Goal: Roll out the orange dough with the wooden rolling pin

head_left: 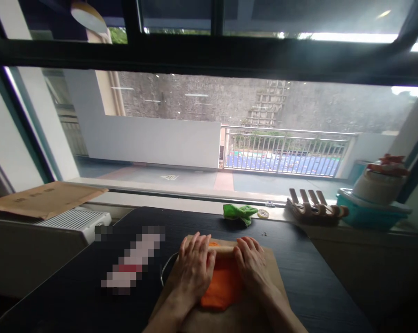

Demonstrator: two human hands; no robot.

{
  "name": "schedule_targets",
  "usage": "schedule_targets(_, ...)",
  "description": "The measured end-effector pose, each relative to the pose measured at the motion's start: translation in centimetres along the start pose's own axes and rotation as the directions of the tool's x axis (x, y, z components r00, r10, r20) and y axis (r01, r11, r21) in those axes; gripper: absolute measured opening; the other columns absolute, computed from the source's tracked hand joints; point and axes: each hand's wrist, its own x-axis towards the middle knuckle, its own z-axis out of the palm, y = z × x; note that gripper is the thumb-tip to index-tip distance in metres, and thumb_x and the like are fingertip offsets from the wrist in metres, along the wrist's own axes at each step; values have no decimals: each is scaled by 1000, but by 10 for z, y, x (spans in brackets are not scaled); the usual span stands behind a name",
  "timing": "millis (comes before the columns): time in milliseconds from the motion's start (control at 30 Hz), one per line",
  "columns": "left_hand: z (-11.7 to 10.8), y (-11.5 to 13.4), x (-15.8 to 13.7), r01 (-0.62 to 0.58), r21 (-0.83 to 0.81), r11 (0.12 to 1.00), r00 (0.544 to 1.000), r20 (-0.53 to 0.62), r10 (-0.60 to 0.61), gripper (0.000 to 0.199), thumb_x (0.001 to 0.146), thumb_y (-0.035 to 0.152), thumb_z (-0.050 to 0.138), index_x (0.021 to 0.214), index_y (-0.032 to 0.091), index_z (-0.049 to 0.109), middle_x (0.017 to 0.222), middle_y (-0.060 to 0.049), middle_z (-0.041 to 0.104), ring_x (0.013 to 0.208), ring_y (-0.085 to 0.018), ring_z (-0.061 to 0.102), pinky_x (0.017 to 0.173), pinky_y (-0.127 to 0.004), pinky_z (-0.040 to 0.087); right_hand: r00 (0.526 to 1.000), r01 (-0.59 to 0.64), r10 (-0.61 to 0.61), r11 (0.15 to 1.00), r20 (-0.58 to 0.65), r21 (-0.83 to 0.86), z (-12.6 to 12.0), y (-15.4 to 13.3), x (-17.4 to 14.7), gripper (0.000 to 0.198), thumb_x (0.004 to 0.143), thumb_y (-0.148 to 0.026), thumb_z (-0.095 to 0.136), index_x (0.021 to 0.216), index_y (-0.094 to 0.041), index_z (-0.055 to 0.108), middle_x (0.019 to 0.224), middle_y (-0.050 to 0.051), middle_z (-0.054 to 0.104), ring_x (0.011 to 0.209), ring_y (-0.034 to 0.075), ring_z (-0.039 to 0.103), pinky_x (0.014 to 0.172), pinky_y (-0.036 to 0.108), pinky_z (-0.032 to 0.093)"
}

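A pale wooden rolling pin [224, 250] lies crosswise over a flat sheet of orange dough or clay [223, 284]. My left hand [197, 263] is over the pin's left end, its fingers bent across it. Over the right end, my right hand [252, 261] rests in the same way. Both hands hide the pin's ends. Most of the orange sheet spreads on the near side of the pin, with a little showing beyond it. Underneath is a brown board or sheet of paper [273, 273].
The dark table [299, 263] carries a crumpled green cloth [240, 212] and a blurred-out item [136, 259]. A thin curved rim [164, 270] shows by the board's left edge. On the sill stand a brown rack [315, 210] and a teal box [368, 212]. Brown paper [49, 199] lies left.
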Motion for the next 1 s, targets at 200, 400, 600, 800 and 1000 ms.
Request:
schedule_targets(200,11,1,18,54,-2,999,998,31,-54,37,91,29,39,119,16,60,120,-14,63,117,-30,52,103,-52,29,999,-13,16,997,35,-81,-5,-3,24,27,95,-28,35,96,-23,62,105,3,64,106,19,52,98,36,31)
schedule_targets(400,5,3,23,44,-34,998,995,93,-40,33,92,32,39,110,15,61,113,-12,65,110,-27,54,104,-49,28,996,-23,31,995,89,-97,-18,-6,19,30,96,-34,33,99,-24,62,107,2,64,109,18,51,102,40,25)
schedule_targets(600,1,3,23,24,-44,999,997,73,-21,34,94,32,33,103,18,63,107,-8,66,105,-24,56,102,-44,30,994,-43,54,992,96,-116,-18,-7,16,31,96,-35,34,97,-24,62,106,3,65,106,18,52,100,40,27)
schedule_targets(800,4,1,20,57,-65,996,995,83,-51,33,92,32,39,108,16,63,114,-12,65,110,-27,55,105,-51,27,993,-9,25,990,112,-139,-26,-9,19,31,96,-33,34,92,-23,62,101,2,67,108,20,53,106,49,17)
schedule_targets(1000,-2,4,20,53,-90,995,994,96,-44,34,92,33,39,111,19,63,118,-11,64,114,-27,53,106,-53,27,988,52,-44,997,151,-50,-28,-1,32,35,97,-26,32,83,-23,64,94,1,69,89,15,62,106,43,22)
